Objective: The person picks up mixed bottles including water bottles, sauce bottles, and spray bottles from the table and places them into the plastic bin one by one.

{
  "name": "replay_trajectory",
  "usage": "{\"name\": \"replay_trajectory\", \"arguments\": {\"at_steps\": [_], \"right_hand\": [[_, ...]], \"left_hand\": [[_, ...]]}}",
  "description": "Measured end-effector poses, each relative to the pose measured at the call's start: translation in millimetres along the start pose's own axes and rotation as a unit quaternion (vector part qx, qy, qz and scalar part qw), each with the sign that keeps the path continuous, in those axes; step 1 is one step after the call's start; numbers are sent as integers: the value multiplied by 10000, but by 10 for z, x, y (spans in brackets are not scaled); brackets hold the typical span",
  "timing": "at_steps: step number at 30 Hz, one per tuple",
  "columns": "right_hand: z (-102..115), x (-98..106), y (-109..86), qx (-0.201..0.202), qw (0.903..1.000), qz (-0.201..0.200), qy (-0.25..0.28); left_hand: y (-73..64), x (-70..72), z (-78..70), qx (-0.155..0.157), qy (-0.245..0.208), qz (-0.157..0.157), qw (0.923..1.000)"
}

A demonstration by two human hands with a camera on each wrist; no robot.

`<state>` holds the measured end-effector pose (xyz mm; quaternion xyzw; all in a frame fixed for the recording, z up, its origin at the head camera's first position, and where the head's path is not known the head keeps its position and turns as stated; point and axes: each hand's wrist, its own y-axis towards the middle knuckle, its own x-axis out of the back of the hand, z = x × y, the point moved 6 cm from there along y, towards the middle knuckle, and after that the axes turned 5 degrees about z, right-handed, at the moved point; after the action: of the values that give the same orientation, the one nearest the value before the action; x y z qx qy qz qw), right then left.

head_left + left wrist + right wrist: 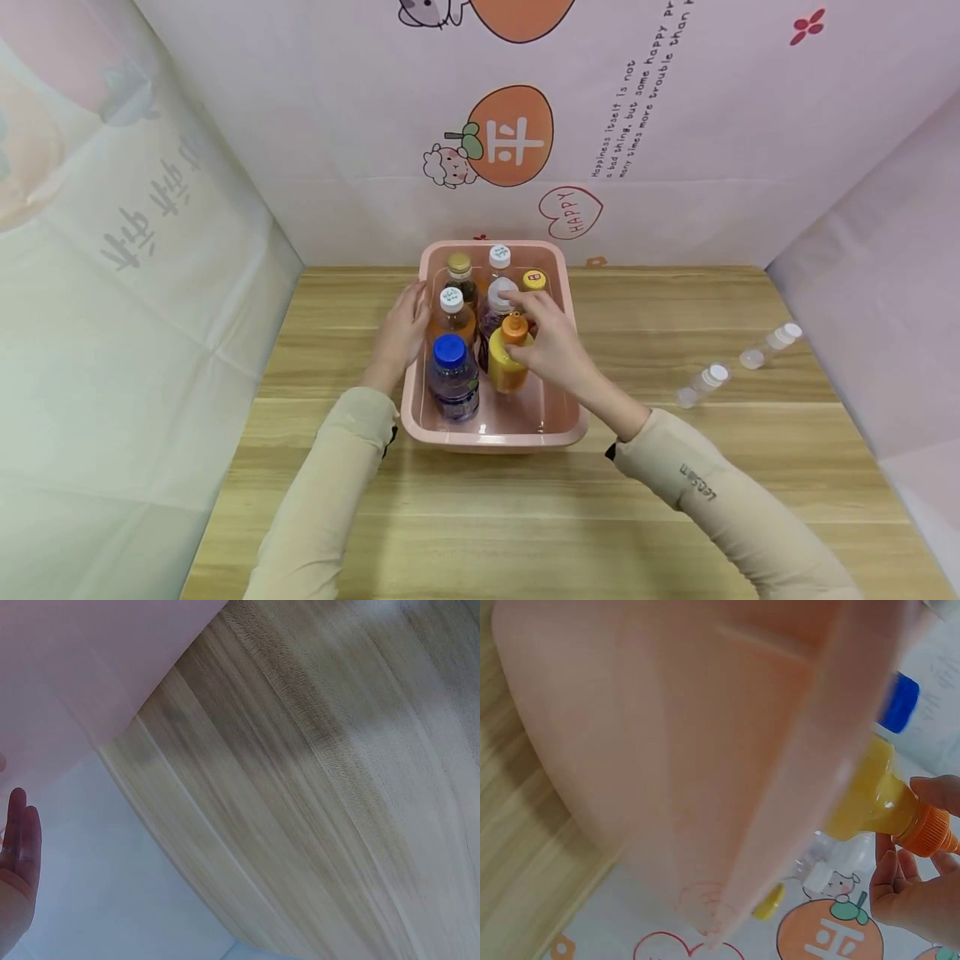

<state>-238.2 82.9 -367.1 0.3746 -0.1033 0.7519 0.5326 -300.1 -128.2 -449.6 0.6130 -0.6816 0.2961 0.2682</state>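
A pink plastic basin (487,435) stands on the table with several bottles upright inside. My right hand (553,343) pinches a yellow squeeze bottle (508,375) near its orange nozzle cap (515,327), thumb on one side and fingers on the other. In the right wrist view the squeeze bottle (866,791) shows beyond the basin's rim. My left hand (405,327) lies along the basin's left side, its fingers (28,836) nearly straight in the left wrist view. A blue-capped bottle (454,387) stands at the front left of the basin, beside the squeeze bottle.
White-capped bottles (452,302), a gold-capped bottle (460,268) and a yellow-capped one (534,281) fill the basin's back part. Two small clear bottles with white caps, one nearer (708,379) and one farther (772,343), lie on the wooden table at right. Printed cloth walls surround the table.
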Motion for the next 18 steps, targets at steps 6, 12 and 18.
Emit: {"name": "replay_trajectory", "arguments": {"at_steps": [6, 12, 18], "right_hand": [[-103, -177, 0, -212, 9991, 350, -150], [-185, -316, 2, -319, 9969, 652, -294], [-266, -439, 6, -440, 9935, 919, -509]], "left_hand": [[-3, -8, -2, -2, -11, 2, 10000], [-12, -2, -10, -5, 29, -34, 10000], [-15, 4, -15, -16, 25, -33, 10000]]}}
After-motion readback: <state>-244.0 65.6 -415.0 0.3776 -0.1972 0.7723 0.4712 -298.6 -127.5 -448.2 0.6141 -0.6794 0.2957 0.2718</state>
